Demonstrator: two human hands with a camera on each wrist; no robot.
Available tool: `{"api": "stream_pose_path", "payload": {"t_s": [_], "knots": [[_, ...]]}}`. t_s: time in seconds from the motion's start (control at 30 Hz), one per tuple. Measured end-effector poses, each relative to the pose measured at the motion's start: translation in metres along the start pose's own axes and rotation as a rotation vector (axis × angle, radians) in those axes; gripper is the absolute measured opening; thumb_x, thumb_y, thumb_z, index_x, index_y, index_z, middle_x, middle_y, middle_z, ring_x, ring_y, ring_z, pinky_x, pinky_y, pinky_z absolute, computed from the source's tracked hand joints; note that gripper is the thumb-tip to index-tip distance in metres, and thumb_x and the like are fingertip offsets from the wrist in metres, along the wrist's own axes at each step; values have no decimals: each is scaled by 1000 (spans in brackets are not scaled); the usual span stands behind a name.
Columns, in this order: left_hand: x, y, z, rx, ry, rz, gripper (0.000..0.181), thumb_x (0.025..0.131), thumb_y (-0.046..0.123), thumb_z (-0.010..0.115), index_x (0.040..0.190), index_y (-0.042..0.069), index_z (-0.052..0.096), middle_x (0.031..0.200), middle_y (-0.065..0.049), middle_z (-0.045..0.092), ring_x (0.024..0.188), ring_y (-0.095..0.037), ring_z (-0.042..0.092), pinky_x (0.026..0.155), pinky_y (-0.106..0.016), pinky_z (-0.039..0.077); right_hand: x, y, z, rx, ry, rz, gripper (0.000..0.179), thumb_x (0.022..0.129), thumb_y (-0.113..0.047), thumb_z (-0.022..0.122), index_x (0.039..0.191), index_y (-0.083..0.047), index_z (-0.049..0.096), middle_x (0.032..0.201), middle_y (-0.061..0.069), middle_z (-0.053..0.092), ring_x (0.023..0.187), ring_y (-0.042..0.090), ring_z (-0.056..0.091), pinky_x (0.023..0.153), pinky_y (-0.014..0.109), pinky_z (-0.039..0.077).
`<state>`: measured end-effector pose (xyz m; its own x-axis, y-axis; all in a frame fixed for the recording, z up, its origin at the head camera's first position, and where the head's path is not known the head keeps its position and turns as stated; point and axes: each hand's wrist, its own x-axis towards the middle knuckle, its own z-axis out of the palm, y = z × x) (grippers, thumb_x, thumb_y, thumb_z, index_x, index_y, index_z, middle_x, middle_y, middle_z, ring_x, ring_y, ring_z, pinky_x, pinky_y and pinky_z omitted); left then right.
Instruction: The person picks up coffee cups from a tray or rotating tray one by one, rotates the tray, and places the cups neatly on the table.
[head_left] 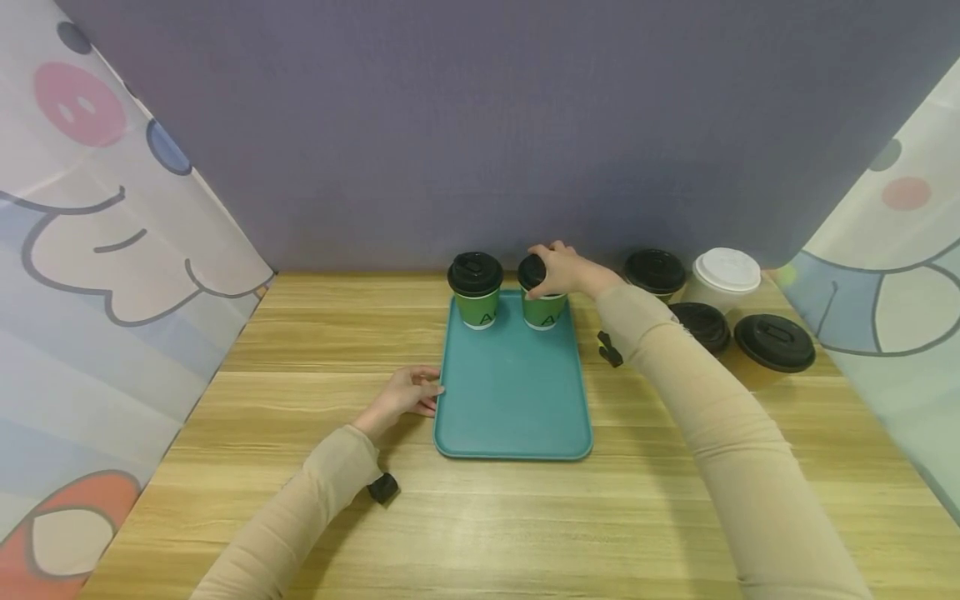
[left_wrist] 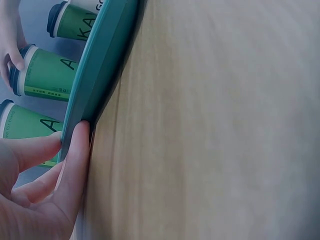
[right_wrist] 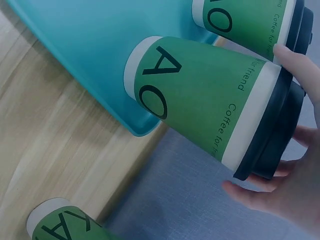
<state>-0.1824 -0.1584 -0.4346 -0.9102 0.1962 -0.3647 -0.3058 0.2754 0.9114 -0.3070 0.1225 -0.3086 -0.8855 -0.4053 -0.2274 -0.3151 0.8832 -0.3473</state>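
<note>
A teal tray (head_left: 513, 392) lies on the wooden table. My left hand (head_left: 405, 392) pinches its left edge; in the left wrist view the thumb (left_wrist: 37, 150) is on the rim and other fingers are against the outer side. At the tray's far right corner, my right hand (head_left: 566, 273) grips a green paper coffee cup (head_left: 543, 310) around its black lid (right_wrist: 270, 130). That cup stands upright, its base at the tray surface. A matching green cup (head_left: 477, 307) with a black lid stands in the far left corner.
Right of the tray stand several more lidded cups, including one with a white lid (head_left: 726, 268) and a brown one with a black lid (head_left: 774, 342). A grey partition (head_left: 480, 125) rises behind the table (head_left: 322, 350). Cartoon-printed curtains (head_left: 67, 250) flank both sides.
</note>
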Motion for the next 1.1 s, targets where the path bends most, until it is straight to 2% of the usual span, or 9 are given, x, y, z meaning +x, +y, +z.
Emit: {"api": "stream_pose_path", "payload": {"t_s": [0.13, 0.4, 0.8, 0.93, 1.0, 1.1], "knots": [[0, 0, 0, 2, 1, -5, 40, 85, 2, 56, 122, -8, 43, 81, -12, 54, 54, -13, 56, 56, -29, 56, 0, -2, 0, 16, -3, 8, 85, 75, -32, 69, 140, -8, 19, 138, 27, 15, 126, 43, 16, 97, 58, 29], [0, 1, 0, 6, 6, -6, 40, 84, 1, 56, 121, -8, 44, 80, -12, 54, 54, -13, 56, 56, -30, 56, 2, -2, -1, -1, 4, 28, 85, 73, -37, 70, 138, -10, 22, 136, 24, 19, 124, 41, 19, 96, 57, 31], [1, 1, 0, -2, 8, -14, 40, 84, 1, 56, 121, -9, 44, 81, -13, 54, 54, -13, 56, 56, -30, 56, -4, -10, -2, -33, -4, 0, 81, 73, -37, 70, 136, -10, 26, 131, 22, 24, 120, 39, 24, 93, 54, 35], [-1, 1, -1, -7, -7, 14, 39, 83, 3, 58, 119, -8, 45, 83, -15, 55, 56, -14, 57, 59, -32, 57, -8, -13, -4, -45, -1, -11, 81, 73, -37, 70, 136, -10, 27, 129, 22, 25, 118, 38, 26, 92, 53, 36], [-3, 1, -2, -14, -31, 48, 39, 83, 5, 60, 117, -9, 46, 82, -16, 55, 56, -15, 57, 59, -32, 57, -11, -14, -4, -60, 3, -21, 81, 73, -37, 70, 135, -10, 27, 128, 22, 26, 116, 37, 27, 92, 53, 36], [-4, 2, -3, -12, -37, 55, 40, 83, 6, 60, 117, -9, 46, 83, -16, 54, 57, -15, 57, 59, -32, 57, -15, -16, -4, -95, 6, -38, 81, 72, -38, 70, 134, -9, 28, 127, 24, 28, 115, 38, 29, 91, 52, 37]]}}
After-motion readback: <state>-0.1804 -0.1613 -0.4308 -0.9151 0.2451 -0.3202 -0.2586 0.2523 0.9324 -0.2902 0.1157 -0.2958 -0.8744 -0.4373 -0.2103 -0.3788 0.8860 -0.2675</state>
